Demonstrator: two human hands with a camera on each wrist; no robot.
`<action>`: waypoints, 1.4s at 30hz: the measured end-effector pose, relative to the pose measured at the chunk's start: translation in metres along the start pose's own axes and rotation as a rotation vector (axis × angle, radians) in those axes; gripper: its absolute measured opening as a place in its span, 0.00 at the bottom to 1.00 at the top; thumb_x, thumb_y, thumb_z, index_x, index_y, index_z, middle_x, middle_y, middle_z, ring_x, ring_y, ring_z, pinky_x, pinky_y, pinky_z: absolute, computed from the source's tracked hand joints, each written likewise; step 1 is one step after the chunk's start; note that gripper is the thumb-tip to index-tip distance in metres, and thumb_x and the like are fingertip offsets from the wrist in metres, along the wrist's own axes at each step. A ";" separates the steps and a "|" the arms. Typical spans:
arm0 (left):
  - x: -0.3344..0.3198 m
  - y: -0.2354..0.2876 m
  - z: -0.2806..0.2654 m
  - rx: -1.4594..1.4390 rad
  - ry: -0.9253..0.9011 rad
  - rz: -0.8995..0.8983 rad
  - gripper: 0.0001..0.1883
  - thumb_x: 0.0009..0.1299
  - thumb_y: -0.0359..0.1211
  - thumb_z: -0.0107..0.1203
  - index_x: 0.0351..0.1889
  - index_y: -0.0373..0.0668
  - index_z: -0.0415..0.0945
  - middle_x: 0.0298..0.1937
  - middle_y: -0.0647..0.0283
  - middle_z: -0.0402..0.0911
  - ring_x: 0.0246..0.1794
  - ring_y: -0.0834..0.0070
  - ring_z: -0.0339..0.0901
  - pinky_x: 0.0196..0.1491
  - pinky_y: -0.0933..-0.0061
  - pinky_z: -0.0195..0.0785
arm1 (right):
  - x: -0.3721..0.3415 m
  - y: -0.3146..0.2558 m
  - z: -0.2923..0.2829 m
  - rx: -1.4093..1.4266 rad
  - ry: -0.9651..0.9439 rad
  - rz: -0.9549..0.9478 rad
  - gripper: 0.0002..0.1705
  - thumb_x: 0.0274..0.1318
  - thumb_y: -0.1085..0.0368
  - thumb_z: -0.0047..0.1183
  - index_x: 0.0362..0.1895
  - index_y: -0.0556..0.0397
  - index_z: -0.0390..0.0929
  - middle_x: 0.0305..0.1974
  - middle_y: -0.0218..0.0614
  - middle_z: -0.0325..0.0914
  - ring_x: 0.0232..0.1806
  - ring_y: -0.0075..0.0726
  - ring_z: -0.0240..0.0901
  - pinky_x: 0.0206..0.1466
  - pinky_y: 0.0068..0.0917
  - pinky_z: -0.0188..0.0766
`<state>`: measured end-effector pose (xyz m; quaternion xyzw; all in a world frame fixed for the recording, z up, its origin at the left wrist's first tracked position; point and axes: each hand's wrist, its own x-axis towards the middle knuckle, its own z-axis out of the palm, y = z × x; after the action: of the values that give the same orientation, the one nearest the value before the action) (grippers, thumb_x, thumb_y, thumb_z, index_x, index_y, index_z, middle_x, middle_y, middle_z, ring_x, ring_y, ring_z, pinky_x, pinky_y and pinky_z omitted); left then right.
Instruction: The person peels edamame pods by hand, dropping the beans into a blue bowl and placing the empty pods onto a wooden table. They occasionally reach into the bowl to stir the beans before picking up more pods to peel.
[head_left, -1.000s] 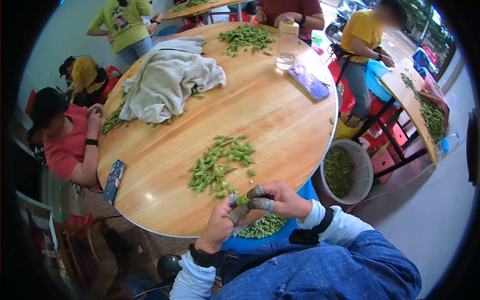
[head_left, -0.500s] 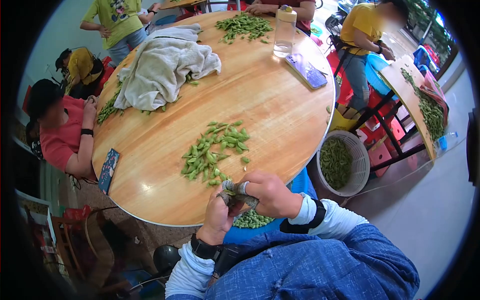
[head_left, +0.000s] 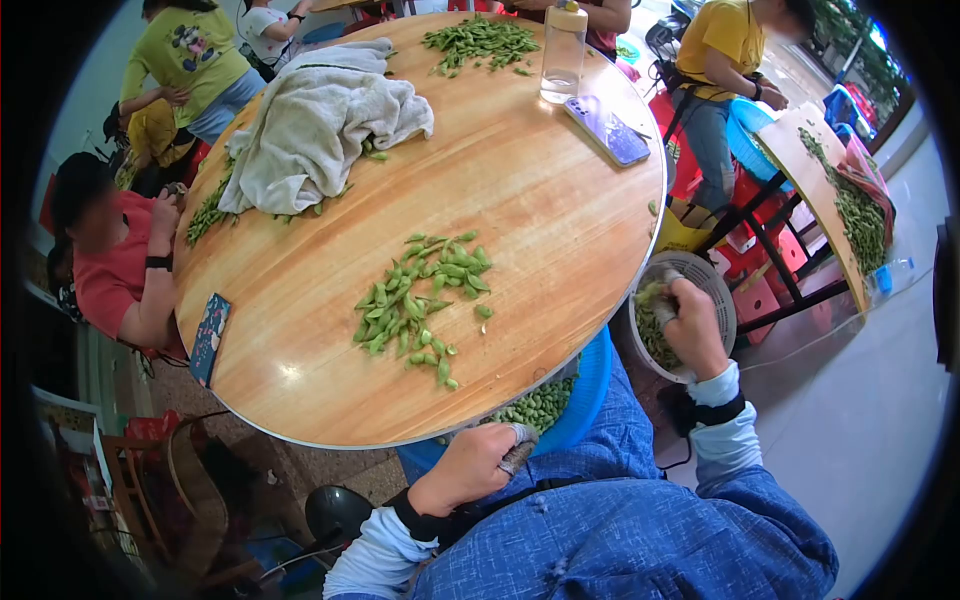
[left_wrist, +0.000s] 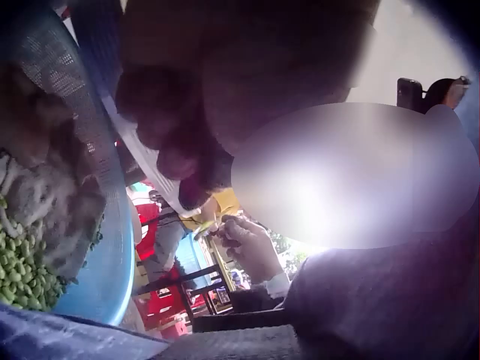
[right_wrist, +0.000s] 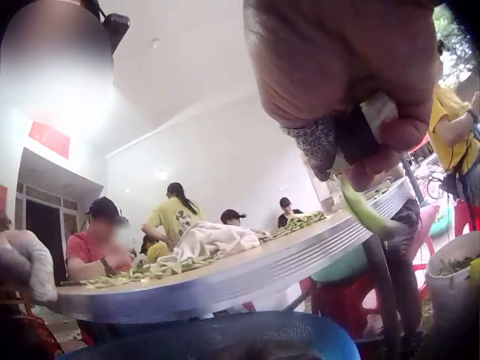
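My right hand [head_left: 698,335] is over the white basket [head_left: 724,300] of green pods, right of the round table. In the right wrist view its covered fingertips pinch a green bean pod [right_wrist: 365,210] that hangs down. My left hand [head_left: 463,468], fingers curled, is at the near side of the blue basin [head_left: 594,385], palm hidden from the head camera; I cannot tell whether it holds anything. Grey covers wrap several fingertips on both hands. Shelled green beans [head_left: 537,407] lie in the basin, below the table edge. A loose pile of pods [head_left: 405,315] lies on the table in front.
A grey-white cloth [head_left: 310,130] covers more pods at the table's left. A water bottle [head_left: 563,60] and a purple phone [head_left: 607,130] stand and lie at the far right; a patterned flat case [head_left: 208,340] lies at the left edge. Several people are around the tables.
My hands were together at the table edge, working on a pod. Now they are apart: the right has swung out over the white basket, the left has dropped to the basin.
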<state>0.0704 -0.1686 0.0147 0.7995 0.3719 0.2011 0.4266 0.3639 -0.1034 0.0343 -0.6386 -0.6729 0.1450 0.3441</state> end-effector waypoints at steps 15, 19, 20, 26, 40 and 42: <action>0.003 -0.023 -0.023 0.749 0.387 -0.240 0.09 0.54 0.27 0.50 0.34 0.37 0.71 0.16 0.57 0.71 0.18 0.60 0.72 0.20 0.62 0.64 | 0.015 -0.088 0.063 0.248 -0.505 -0.355 0.12 0.45 0.67 0.51 0.37 0.54 0.73 0.28 0.45 0.70 0.32 0.52 0.69 0.33 0.39 0.67; 0.001 -0.020 -0.021 0.768 0.398 -0.246 0.07 0.52 0.26 0.49 0.30 0.38 0.70 0.16 0.57 0.71 0.18 0.60 0.72 0.19 0.61 0.63 | 0.027 -0.110 0.089 0.180 -0.596 -0.517 0.10 0.42 0.69 0.50 0.34 0.54 0.72 0.28 0.44 0.69 0.33 0.51 0.69 0.34 0.41 0.66; 0.001 -0.020 -0.021 0.760 0.408 -0.240 0.06 0.52 0.26 0.49 0.29 0.38 0.70 0.16 0.57 0.71 0.17 0.60 0.72 0.19 0.61 0.63 | 0.029 -0.113 0.096 0.156 -0.592 -0.544 0.10 0.42 0.69 0.50 0.33 0.54 0.72 0.28 0.44 0.69 0.33 0.51 0.69 0.34 0.40 0.66; -0.005 -0.022 -0.018 0.741 0.403 -0.221 0.07 0.50 0.25 0.49 0.28 0.39 0.70 0.16 0.56 0.71 0.18 0.59 0.72 0.19 0.60 0.63 | 0.042 -0.120 0.139 0.034 -0.571 -0.701 0.10 0.40 0.71 0.48 0.32 0.54 0.72 0.28 0.43 0.68 0.33 0.49 0.69 0.32 0.39 0.66; -0.017 -0.013 -0.007 0.246 0.077 0.112 0.11 0.49 0.26 0.53 0.33 0.41 0.73 0.23 0.56 0.73 0.26 0.58 0.72 0.29 0.63 0.65 | 0.056 -0.111 0.146 0.138 -0.626 -0.555 0.09 0.37 0.68 0.50 0.29 0.54 0.73 0.29 0.43 0.70 0.33 0.52 0.69 0.35 0.42 0.65; -0.017 -0.013 -0.004 0.216 -0.006 0.131 0.14 0.49 0.25 0.53 0.36 0.42 0.73 0.25 0.56 0.72 0.29 0.58 0.72 0.30 0.64 0.65 | 0.058 -0.110 0.137 0.157 -0.649 -0.517 0.09 0.37 0.68 0.50 0.29 0.53 0.73 0.29 0.43 0.71 0.33 0.53 0.69 0.35 0.42 0.65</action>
<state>0.0518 -0.1750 0.0062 0.8640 0.3370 0.1849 0.3252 0.1946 -0.0295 0.0214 -0.3417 -0.8714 0.2982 0.1870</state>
